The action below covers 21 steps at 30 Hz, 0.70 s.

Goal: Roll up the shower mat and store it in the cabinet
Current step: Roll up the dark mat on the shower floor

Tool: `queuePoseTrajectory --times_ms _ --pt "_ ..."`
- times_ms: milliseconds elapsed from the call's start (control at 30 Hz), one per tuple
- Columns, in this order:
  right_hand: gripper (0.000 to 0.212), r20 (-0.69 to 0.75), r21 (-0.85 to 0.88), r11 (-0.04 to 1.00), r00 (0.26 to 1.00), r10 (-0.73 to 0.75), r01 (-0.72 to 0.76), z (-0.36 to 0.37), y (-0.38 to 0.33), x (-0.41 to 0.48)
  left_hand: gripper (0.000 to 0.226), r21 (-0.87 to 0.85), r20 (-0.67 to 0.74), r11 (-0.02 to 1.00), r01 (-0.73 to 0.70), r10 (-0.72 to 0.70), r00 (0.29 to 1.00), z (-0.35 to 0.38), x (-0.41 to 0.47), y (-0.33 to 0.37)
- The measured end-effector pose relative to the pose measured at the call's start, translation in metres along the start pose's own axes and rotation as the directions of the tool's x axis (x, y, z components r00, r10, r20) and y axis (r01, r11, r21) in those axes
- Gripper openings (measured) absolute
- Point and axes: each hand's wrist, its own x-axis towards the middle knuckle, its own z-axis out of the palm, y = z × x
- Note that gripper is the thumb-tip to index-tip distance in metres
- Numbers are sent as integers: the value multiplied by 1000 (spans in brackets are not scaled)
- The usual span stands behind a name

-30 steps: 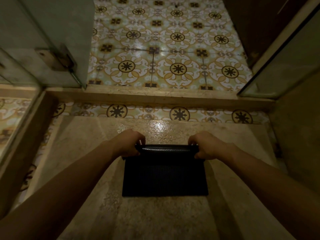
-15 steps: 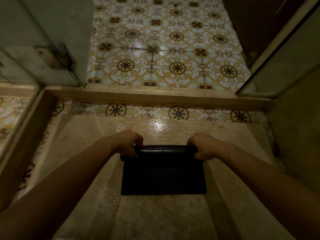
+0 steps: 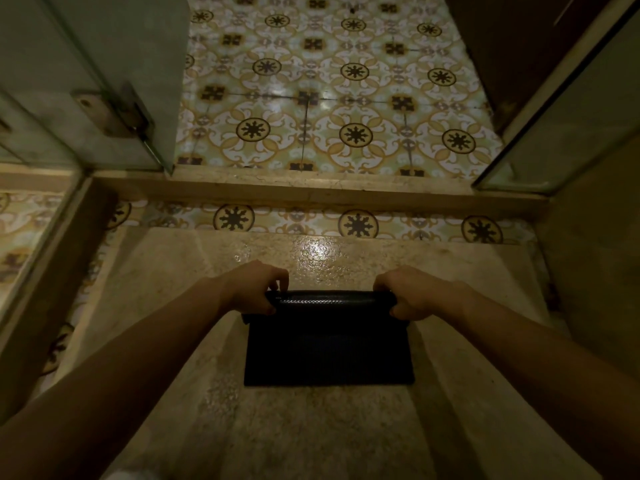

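Note:
A black shower mat (image 3: 329,351) lies on the beige stone shower floor, partly rolled. Its far end forms a tight textured roll, while the near part still lies flat. My left hand (image 3: 254,289) grips the left end of the roll, fingers curled over its top. My right hand (image 3: 412,294) grips the right end in the same way. No cabinet is in view.
A stone threshold (image 3: 311,190) crosses ahead, with patterned floor tiles (image 3: 332,98) beyond. A glass door with a metal hinge (image 3: 114,112) stands open at the left; a glass panel (image 3: 568,109) is at the right. A wall rises close on the right.
The roll has grown slightly and moved a little toward me, shortening the flat part of the mat. Both hands stay on the roll's ends.

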Motion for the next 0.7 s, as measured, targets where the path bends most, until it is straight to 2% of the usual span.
queuePoseTrajectory --times_ms 133,267,500,700 --pt "48 -29 -4 1000 999 21 -21 5 -2 -2 47 56 -12 998 5 -4 1000 6 0 5" --pt "49 -25 -53 998 999 -37 36 10 -3 -7 56 155 -25 987 -51 55 998 11 -3 8" --pt "41 4 -17 999 999 -35 35 7 -5 -9 54 6 55 1000 -22 21 998 7 -9 5" --pt "47 -26 -60 997 999 -47 46 15 -5 -11 53 107 14 993 -52 51 999 16 -12 12"
